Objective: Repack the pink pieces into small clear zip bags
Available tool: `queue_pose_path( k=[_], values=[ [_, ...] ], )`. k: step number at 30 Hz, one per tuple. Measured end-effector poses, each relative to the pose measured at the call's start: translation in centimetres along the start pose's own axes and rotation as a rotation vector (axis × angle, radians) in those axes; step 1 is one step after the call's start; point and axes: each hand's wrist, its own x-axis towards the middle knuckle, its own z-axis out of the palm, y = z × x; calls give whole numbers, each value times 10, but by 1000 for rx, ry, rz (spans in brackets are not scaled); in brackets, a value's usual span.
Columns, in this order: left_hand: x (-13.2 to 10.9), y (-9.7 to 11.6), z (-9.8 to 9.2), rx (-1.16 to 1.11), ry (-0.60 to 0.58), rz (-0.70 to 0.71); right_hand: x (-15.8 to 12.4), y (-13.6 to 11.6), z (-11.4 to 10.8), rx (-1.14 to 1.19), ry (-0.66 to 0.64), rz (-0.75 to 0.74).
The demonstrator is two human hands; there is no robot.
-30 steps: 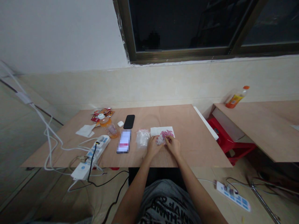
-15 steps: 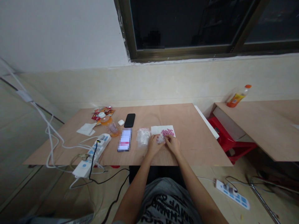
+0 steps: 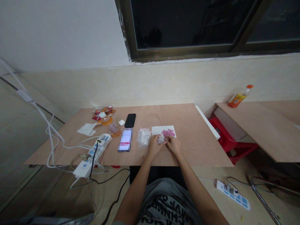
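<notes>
Your view had dipped slightly, while your hands stayed put. Your left hand [image 3: 154, 146] and right hand [image 3: 173, 145] were closed on a small white item [image 3: 161, 139], mostly hidden by your fingers, at the lower edge of a pink-marked paper [image 3: 169, 130] mid-frame. Left of them lay a plastic bag [image 3: 143, 137] and a pixelated phone [image 3: 125, 140].

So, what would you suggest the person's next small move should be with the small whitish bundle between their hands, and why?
Probably lift the small whitish bundle off the white paper sheet with pink specks, since the left hand and right hand both touch it.
</notes>
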Motion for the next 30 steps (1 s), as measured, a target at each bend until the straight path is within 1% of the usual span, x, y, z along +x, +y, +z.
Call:
queue_pose_path(
  k=[6, 12, 15, 18, 24, 26, 30],
  values=[
    [1, 0, 1, 18, -5, -27, 0, 0, 1, -21, 3, -1],
    [1, -2, 1, 2, -10, -22, 2, 3, 3, 35, 17, 5],
    [1, -1, 1, -7, -10, -27, 3, 6, 6, 113, 50, 10],
    [1, 0, 0, -12, -11, -24, 6, 12, 10, 245, 78, 2],
    [1, 3, -2, 0, -22, -25, 10, 20, 19, 433, 121, -48],
    [1, 3, -3, 8, -22, -32, 10, 20, 20, 471, 105, -82],
    [1, 4, -3, 20, -24, -36, 8, 17, 17, 501, 15, -133]
  ],
)
